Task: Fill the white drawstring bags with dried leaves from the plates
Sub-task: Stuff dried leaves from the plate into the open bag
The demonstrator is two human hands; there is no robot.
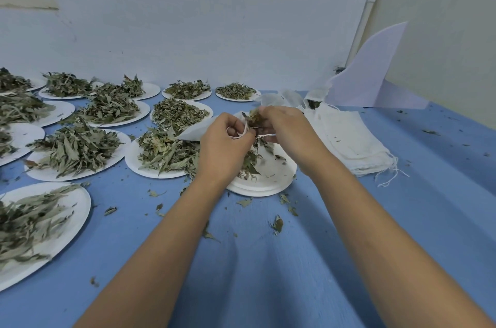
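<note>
Fingers of the left hand pinch the white bag and drawstring above the plate, likely so leaves the right hand pinches spill onto it.

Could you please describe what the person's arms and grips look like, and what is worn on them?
The left forearm and right forearm are bare to the frame's edge, with no sleeves in view. The left grip and right grip wear no gloves, and no watch, bracelet or ring shows.
</note>
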